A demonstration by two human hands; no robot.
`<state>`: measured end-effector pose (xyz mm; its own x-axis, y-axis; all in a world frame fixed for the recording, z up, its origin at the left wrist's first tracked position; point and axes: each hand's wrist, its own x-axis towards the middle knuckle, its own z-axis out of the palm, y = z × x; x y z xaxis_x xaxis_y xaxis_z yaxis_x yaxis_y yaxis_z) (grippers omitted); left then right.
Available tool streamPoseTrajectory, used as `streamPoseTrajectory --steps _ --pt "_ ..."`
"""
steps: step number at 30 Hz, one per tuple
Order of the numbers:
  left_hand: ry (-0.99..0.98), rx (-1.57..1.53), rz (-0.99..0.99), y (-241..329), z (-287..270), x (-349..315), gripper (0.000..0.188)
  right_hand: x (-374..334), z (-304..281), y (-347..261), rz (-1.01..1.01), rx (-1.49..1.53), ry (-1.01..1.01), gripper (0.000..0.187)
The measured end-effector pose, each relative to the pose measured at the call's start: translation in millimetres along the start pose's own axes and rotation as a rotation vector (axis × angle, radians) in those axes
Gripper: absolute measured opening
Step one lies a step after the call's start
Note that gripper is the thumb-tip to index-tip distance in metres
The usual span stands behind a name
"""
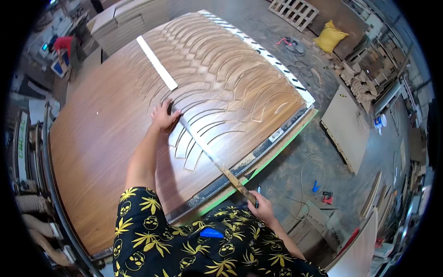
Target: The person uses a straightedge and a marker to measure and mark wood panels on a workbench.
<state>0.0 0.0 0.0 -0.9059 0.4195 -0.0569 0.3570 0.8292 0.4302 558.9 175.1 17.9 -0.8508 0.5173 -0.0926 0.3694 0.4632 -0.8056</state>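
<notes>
Only the head view to go on here, so using the big wood-grain panel [101, 134] as the landmark: a long narrow bar [213, 158] lies slantwise across the panel's curved cutouts [221, 108], its near end sticking out past the panel's near edge. The right hand [262, 207] has its grip wrapped around that near end, just off the panel. The left hand [162, 118] is over the middle of the panel with fingers spread, right at the bar's far end; can't tell if its grip is actually on it. Main clutter on the panel is a loose white strip [157, 63] just beyond the left hand. Off the panel's right side, on the floor, there's a leaning-looking board [347, 127], a white bucket [380, 121], a blue tool [316, 187] and a red tool [327, 198], plus a yellow sack [329, 37] and pallet [294, 13] farther up. Thick hoses [44, 231] crowd the panel's left, with stacked boards [129, 21] beyond its far-left edge and another person in red [63, 45].
</notes>
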Motion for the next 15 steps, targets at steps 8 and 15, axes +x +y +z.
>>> streamPoseTrajectory --steps 8,15 --pt "0.736 -0.64 0.013 104 2 -62 0.049 -2 -57 7 -0.063 -0.011 0.107 0.043" --pt "0.52 -0.707 0.27 219 66 -148 0.014 26 -103 61 -0.092 0.012 0.339 0.042"
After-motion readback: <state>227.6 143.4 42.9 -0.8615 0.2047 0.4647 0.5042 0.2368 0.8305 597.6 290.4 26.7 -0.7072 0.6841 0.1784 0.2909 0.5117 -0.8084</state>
